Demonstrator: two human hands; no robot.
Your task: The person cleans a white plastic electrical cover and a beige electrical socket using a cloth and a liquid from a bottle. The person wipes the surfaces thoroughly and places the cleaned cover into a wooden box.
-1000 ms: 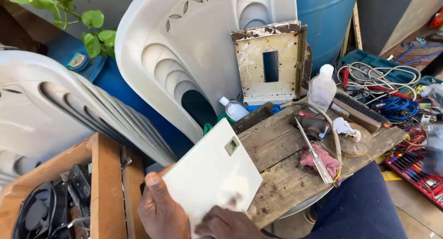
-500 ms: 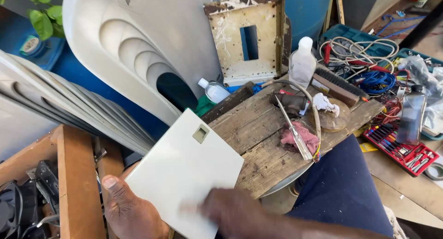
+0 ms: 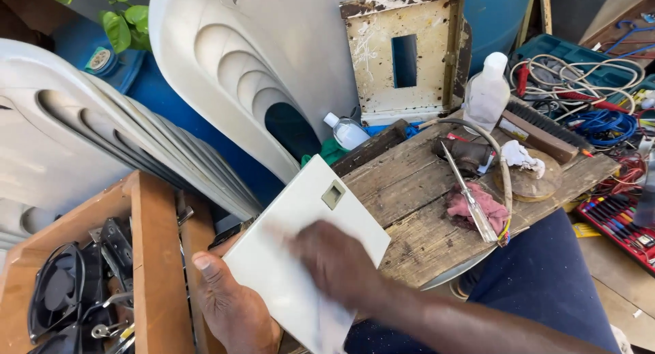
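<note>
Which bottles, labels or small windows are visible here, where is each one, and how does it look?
Clear plastic bottle: upright at the far edge of the wooden board, white cap.
Smaller clear bottle: leaning behind the board, white cap.
Round sticker: on the blue drum, top left, green and pale.
White panel: held by the left hand, blurred right hand on it; small square greyish window near its top corner.

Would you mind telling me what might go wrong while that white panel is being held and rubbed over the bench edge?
The left hand holds the white panel only by one lower edge; the blurred right hand pressing on its face could twist it from that grip. The panel's far corner overlaps the wooden bench, so it might knock there. A wide stroke could perhaps reach the metal tool lying on the pink rag.
</note>
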